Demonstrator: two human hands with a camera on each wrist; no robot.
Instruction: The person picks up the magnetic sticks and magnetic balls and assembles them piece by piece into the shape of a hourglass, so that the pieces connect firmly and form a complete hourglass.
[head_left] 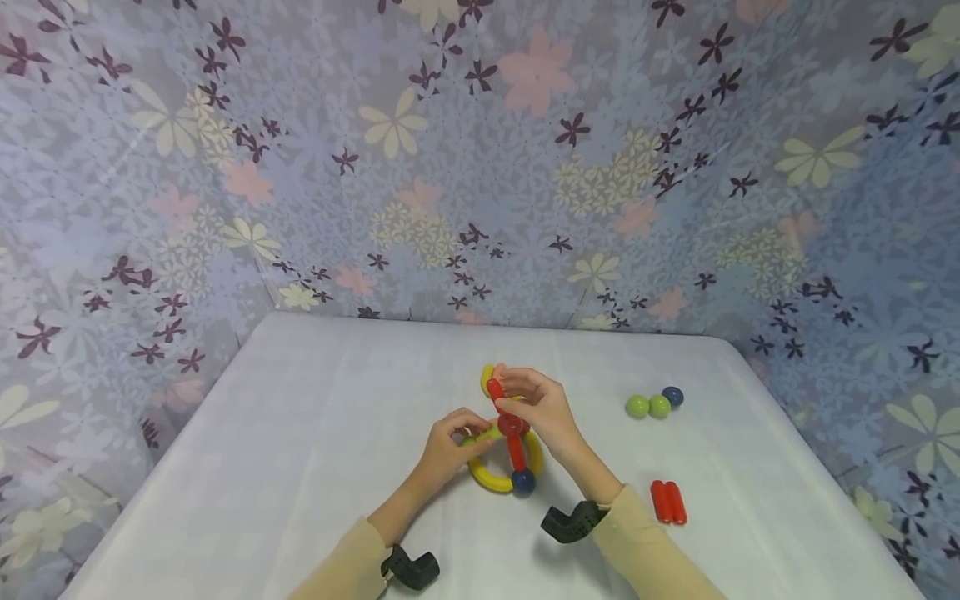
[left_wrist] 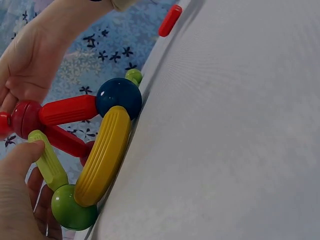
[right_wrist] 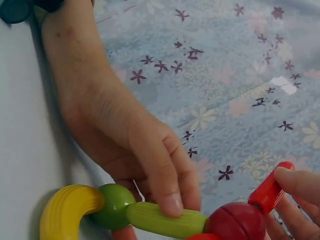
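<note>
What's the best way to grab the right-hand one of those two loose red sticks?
Probably from above, pinching its near and far ends: the right-hand red stick lies flat, and the neighbouring red stick sits close along its left side.

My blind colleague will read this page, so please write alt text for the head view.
A person's left hand and right hand hold a structure of coloured rods and balls at a white table; the right pinches a red rod. To the right lie two green balls, a blue ball and two red rods.
</note>
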